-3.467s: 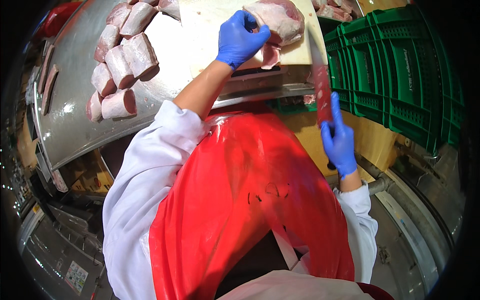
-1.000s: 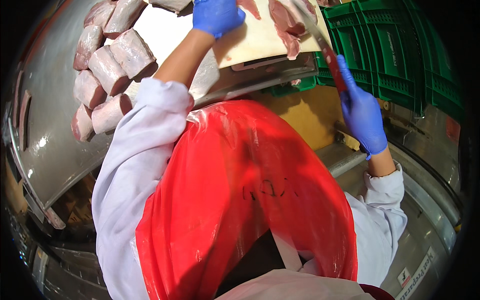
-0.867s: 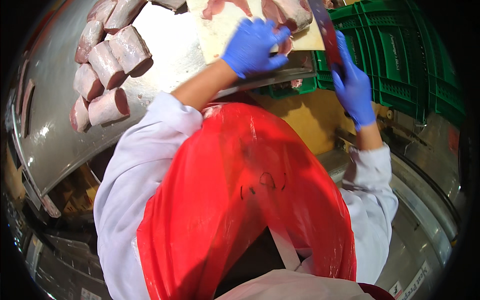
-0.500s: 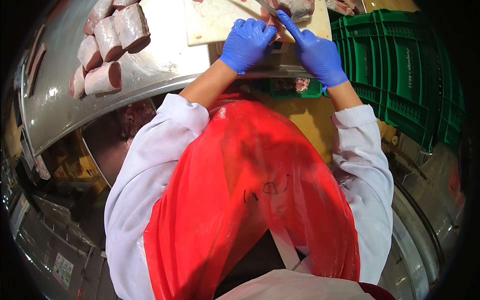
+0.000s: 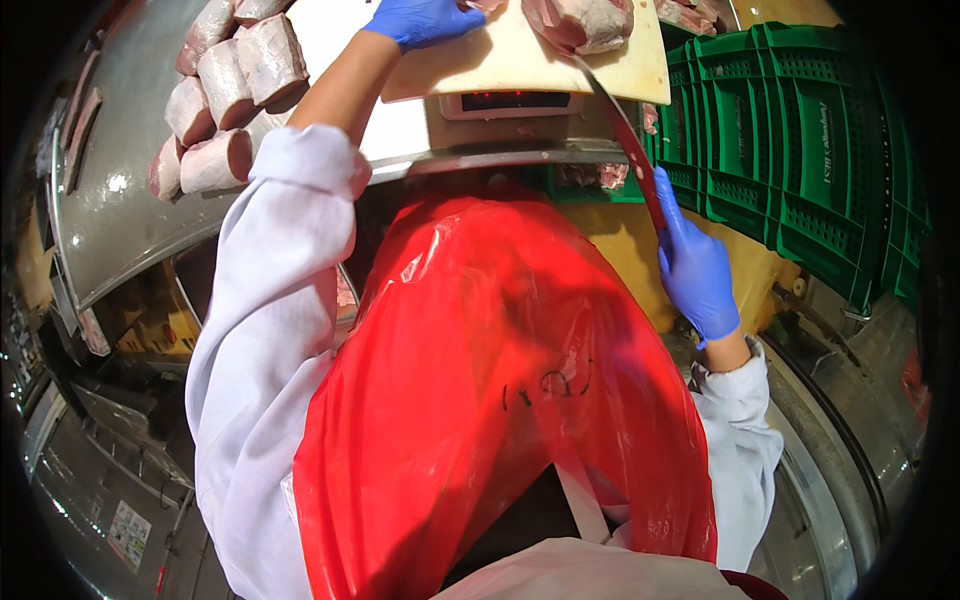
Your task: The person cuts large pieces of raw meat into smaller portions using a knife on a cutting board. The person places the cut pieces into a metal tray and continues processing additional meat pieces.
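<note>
My right hand (image 5: 697, 272), in a blue glove, is closed round the handle of a long knife (image 5: 622, 130) right of my red apron. The knife slants up and left, its tip close to a thick chunk of pale meat (image 5: 585, 22) on the white cutting board (image 5: 530, 72). At the upper edge, my left hand (image 5: 422, 20), also gloved in blue, reaches over the board's left part. A small pink piece of meat (image 5: 488, 5) shows at its fingers, which seem closed on it; the picture's edge cuts off part of this.
Several meat chunks (image 5: 228, 85) lie piled on the steel table (image 5: 120, 190) at left. A device with a red-lit display (image 5: 510, 103) sits beneath the board's near edge. Green crates (image 5: 780, 130) stand at right, and a green tray (image 5: 600, 188) with meat scraps is below the table edge.
My right hand has drawn the knife back toward me and to the right, off the board. My left hand has moved up and left, away from the chunk, with the small piece of meat.
</note>
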The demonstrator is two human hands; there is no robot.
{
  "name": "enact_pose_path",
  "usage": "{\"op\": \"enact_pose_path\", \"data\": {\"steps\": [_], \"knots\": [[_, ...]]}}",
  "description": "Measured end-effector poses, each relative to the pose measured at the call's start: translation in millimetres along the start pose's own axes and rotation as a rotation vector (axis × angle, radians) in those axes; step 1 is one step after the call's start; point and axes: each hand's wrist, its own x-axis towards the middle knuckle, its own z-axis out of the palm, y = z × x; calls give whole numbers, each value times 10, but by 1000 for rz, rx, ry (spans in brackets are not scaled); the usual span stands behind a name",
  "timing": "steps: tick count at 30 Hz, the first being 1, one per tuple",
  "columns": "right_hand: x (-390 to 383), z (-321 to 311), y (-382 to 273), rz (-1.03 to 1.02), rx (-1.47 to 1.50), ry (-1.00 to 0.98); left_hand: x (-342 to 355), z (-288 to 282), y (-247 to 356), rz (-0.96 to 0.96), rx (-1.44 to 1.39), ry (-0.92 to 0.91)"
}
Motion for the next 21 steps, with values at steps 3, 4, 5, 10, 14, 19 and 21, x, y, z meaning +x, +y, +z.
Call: {"op": "enact_pose_path", "data": {"steps": [3, 4, 5, 10, 14, 19, 21], "knots": [[-70, 51, -57, 90, 237, 91, 157, -70, -23, -66, -44, -256], [-70, 90, -72, 115, 314, 123, 194, -108, -34, -116, -67, -316], [-48, 114, -88, 135, 363, 139, 132, 29, -298, -92, -91, -212], [-30, 405, -147, 258, 648, 237, -402, -374, -1324, -585, -489, -340], [-35, 598, -61, 321, 723, 306, -1285, -1648, -1299, -1086, -864, -120], [176, 625, 66, 309, 837, 345, -3558, -2454, -1756, -1326, -671, 121], [332, 607, 228, 206, 911, 382, -4562, -2840, -1961, -1459, -230, -14]]}}
